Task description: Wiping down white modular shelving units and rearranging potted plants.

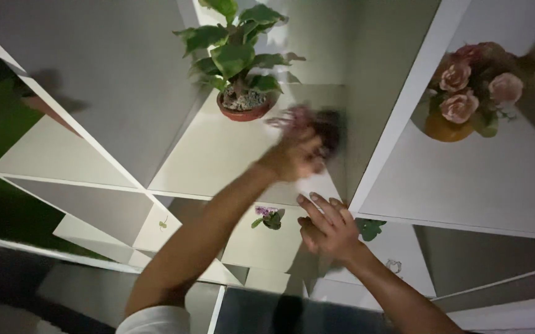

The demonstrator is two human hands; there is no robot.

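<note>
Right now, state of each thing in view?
Left hand: motion-blurred, shut on dark cloth, in the middle cubby.
Right hand: open, flat on shelf edge.
Green plant: upright in red pot.
Rose pot: upright in right cubby.
Small purple flower: on the lower shelf.

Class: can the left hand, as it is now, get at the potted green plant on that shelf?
Probably yes: the left hand is already inside the plant's compartment, and only bare shelf lies between it and the potted green plant.

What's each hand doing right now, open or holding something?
Left hand: closed on a dark blurred thing over the white shelf; what it is cannot be told.
Right hand: open, holding nothing, fingers on the shelf edge.
</note>
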